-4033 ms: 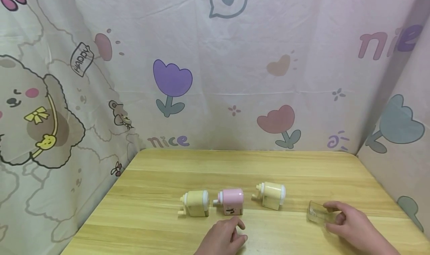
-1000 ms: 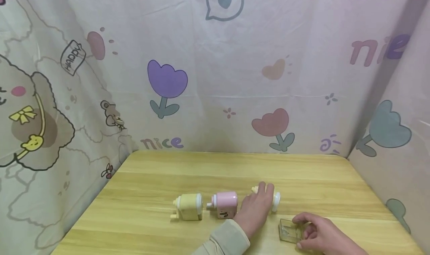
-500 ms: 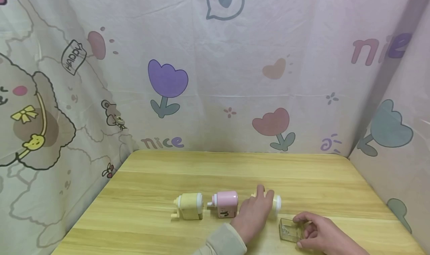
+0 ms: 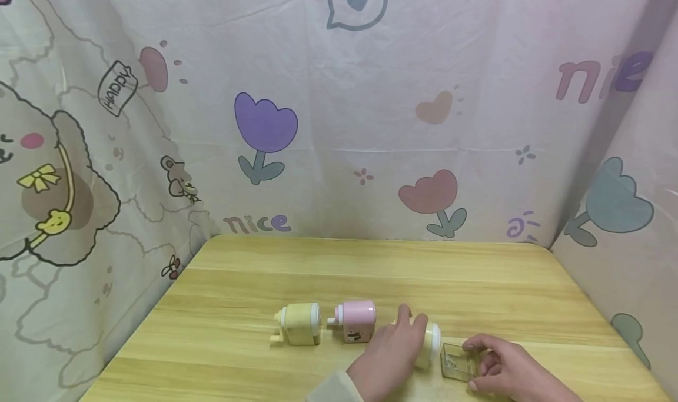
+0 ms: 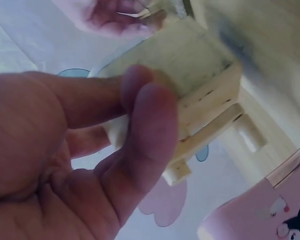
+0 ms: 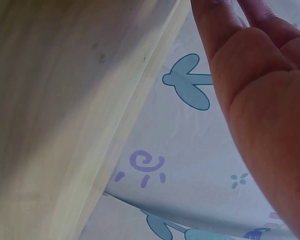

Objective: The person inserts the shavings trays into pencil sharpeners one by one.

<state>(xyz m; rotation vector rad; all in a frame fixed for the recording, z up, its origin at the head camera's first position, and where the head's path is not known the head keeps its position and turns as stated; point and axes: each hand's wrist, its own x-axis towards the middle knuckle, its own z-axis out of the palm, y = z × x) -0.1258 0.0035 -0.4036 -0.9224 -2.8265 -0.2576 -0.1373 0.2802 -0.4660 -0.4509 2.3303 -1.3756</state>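
Observation:
My left hand grips a yellow hand-crank pencil sharpener over its top, hiding much of its body. In the left wrist view this sharpener shows its crank handle beyond my thumb and fingertips. Just to its right, my right hand pinches a clear, smoky plastic shavings drawer between thumb and index finger. The drawer's near end points at the sharpener, with a narrow gap between them. In the right wrist view only part of the right hand appears; the drawer is out of sight there.
A pink crank sharpener stands left of my left hand. Farther left is another yellow sharpener, its crank facing left. All are on a wood-grain table, backed by a printed cloth curtain.
Over four seconds, my left hand has gone from in front of the pink sharpener to the right-hand yellow one, lately pulling it nearer. The right hand has brought the drawer leftward.

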